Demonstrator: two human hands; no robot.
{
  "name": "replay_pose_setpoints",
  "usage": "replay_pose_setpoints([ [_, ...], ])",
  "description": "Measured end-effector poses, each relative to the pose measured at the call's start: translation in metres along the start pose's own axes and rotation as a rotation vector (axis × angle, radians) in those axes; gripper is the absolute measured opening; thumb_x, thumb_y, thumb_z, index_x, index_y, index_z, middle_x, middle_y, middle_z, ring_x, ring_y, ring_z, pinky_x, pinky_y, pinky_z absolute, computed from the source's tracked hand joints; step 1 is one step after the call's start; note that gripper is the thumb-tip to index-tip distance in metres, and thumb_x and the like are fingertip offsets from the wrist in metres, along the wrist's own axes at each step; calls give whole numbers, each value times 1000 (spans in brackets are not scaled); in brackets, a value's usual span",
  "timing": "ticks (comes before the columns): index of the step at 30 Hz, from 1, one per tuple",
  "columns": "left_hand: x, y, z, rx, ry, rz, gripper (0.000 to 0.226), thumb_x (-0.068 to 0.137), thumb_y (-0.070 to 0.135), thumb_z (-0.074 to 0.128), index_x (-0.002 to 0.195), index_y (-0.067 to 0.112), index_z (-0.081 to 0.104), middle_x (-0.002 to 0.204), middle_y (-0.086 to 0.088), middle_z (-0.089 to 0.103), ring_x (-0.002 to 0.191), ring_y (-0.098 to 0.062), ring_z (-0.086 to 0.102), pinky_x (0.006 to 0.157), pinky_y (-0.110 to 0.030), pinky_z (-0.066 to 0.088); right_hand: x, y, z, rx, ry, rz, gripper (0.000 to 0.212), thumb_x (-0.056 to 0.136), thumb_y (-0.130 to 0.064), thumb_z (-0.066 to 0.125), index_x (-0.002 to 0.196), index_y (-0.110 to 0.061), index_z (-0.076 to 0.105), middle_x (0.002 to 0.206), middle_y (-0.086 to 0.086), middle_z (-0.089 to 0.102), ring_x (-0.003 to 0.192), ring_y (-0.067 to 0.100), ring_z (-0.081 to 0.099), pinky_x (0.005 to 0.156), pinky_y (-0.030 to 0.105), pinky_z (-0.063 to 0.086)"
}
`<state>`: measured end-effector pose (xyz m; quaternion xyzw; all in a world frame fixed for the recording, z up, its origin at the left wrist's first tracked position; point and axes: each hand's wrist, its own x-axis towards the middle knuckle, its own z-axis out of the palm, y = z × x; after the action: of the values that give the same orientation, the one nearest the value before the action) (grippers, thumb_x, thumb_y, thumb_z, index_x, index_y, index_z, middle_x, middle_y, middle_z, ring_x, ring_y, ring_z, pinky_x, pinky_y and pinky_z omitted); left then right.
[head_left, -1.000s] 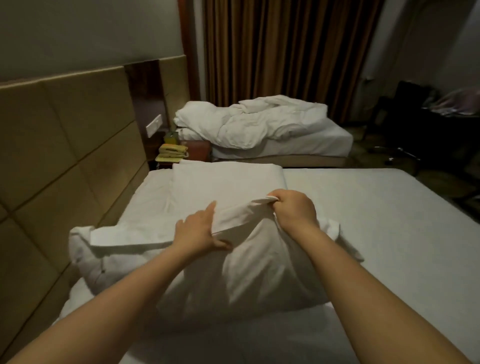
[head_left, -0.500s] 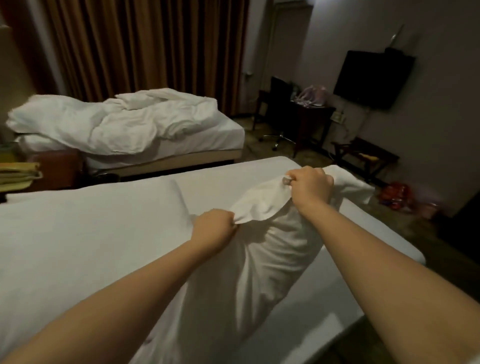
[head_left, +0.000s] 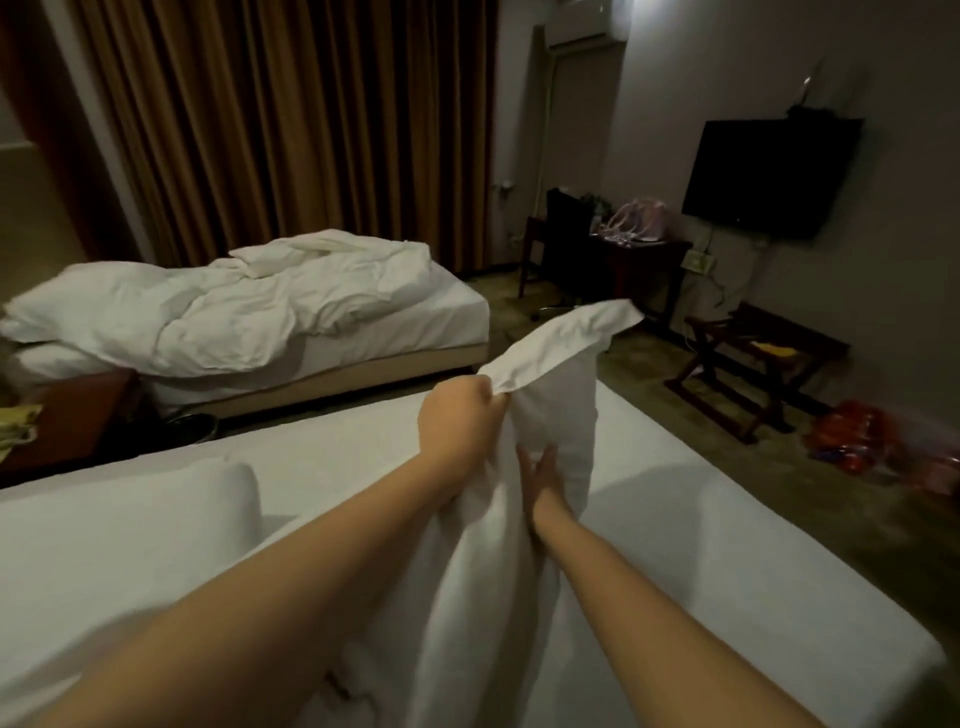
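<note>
One pillow (head_left: 556, 395) stands on end near the middle of the near bed (head_left: 727, 571). Two hands are on it: the left hand (head_left: 460, 415) grips its loose case flap at the top, and the right hand (head_left: 543, 478) presses flat, fingers straight, against its side. A second pillow (head_left: 156, 530) lies on the same bed, to the left. Beyond this bed, a second bed (head_left: 415, 322) carries one crumpled duvet (head_left: 234, 306).

Both arms are reaching out in front. The left hand (head_left: 460, 415) is sitting higher, its fingers curling tight and pinching the pillowcase (head_left: 550, 353). The right hand (head_left: 543, 480) is lying lower, fingers straight, pressing flat.
</note>
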<state>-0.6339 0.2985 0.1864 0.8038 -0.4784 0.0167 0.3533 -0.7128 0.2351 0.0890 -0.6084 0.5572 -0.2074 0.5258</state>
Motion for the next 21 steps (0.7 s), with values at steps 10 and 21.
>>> replay_pose_setpoints([
  [10,20,-8,51,109,-290,-114,38,102,28,31,86,7,59,94,-14,66,86,-28,58,67,-31,35,32,-40,-3,131,-63,-318,51,103,-36,28,152,-28,19,155,2,29,138,24,35,113,40,31],
  [21,-77,-114,-15,148,-195,-199,36,102,27,31,88,9,59,81,-6,64,76,-23,61,71,-39,49,-62,-28,88,-424,-95,-550,40,99,-15,40,139,-22,44,139,3,50,122,24,50,103,42,43],
])
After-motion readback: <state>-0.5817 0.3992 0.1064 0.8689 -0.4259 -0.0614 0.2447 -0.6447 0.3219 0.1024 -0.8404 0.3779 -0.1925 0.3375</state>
